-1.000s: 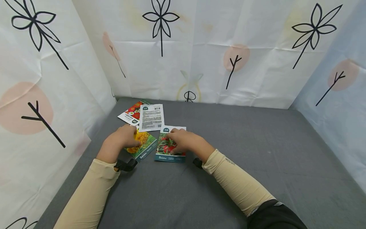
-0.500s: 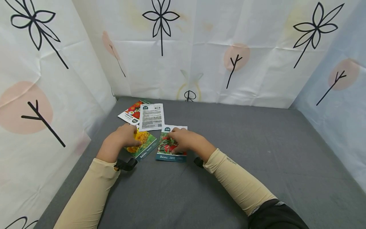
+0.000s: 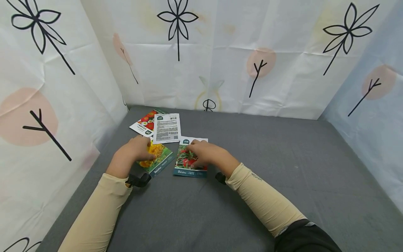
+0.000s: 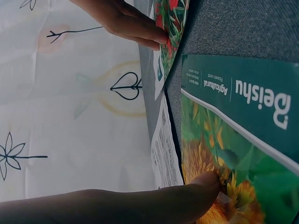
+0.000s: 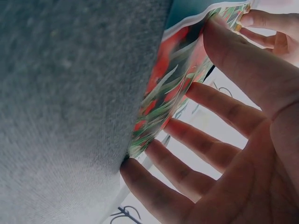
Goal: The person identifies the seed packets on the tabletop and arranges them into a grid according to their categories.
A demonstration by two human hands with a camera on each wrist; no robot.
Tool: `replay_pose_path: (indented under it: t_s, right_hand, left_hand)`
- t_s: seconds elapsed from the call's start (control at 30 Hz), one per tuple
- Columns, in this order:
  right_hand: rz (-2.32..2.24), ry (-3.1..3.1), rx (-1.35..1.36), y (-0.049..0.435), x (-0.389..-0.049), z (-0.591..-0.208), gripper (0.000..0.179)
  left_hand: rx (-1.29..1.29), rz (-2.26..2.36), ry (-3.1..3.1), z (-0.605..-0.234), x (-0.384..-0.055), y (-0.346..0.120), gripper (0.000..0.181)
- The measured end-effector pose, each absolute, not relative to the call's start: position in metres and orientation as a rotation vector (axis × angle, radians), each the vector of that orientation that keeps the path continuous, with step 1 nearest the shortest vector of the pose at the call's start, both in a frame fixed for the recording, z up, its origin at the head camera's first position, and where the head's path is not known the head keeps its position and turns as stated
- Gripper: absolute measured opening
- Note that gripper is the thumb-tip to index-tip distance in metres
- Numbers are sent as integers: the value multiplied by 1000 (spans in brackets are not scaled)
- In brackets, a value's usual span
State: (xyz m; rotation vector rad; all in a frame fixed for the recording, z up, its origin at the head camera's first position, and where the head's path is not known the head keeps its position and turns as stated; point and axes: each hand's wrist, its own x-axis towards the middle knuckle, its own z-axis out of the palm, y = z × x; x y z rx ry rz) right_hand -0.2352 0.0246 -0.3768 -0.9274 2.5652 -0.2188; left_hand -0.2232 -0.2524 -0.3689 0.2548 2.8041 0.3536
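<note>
Two flower seed packets lie under my hands in the head view. My left hand (image 3: 133, 154) rests on the yellow-flower seed packet (image 3: 163, 159); its thumb lies flat on the printed blooms in the left wrist view. My right hand (image 3: 208, 154) touches the red-flower seed packet (image 3: 190, 172) from above. Spread fingertips (image 5: 182, 128) press on that packet's face in the right wrist view, with the thumb nearer its teal strip. A gap of grey cloth separates the lower ends of these packets.
Behind them, a seed packet with its white printed back up (image 3: 167, 128) overlaps another packet with red blooms (image 3: 146, 123). Grey cloth (image 3: 267, 157) covers the table. White patterned sheets (image 3: 220, 80) stand along the back and sides.
My right hand has slid a little to the right, and the red-flower seed packet has moved with it, widening the gap to the yellow-flower one. My left hand has stayed in place.
</note>
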Motion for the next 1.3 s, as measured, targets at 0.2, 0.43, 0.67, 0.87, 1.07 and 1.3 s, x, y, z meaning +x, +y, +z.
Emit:
replay_pose_path:
  t_s: [0.2,0.43,0.67,0.87,1.07,1.3]
  right_hand:
    - [-220,2560,-912,27,-236,-378,61]
    - [-220,2558,-909,30,-236,-376,65]
    - [-225,2556,-899,32,-236,-376,64]
    - [-240,2564,-894,34,-236,-377,62]
    - [-245,2566,-907,36,-237,-378,60]
    - [-249,2563,-916,38,-237,-377,61]
  left_hand:
    - [256,351,2808,-369,-223,-253,57]
    - [254,362,2809,-369,-222,-252,56]
    - [250,365,2804,-368,-222,-251,57]
    - [246,362,2802,-369,-222,-252,58]
    - [242,350,2806,-369,-222,-251,58]
    - [244,349,2809,-367,-221,-250,58]
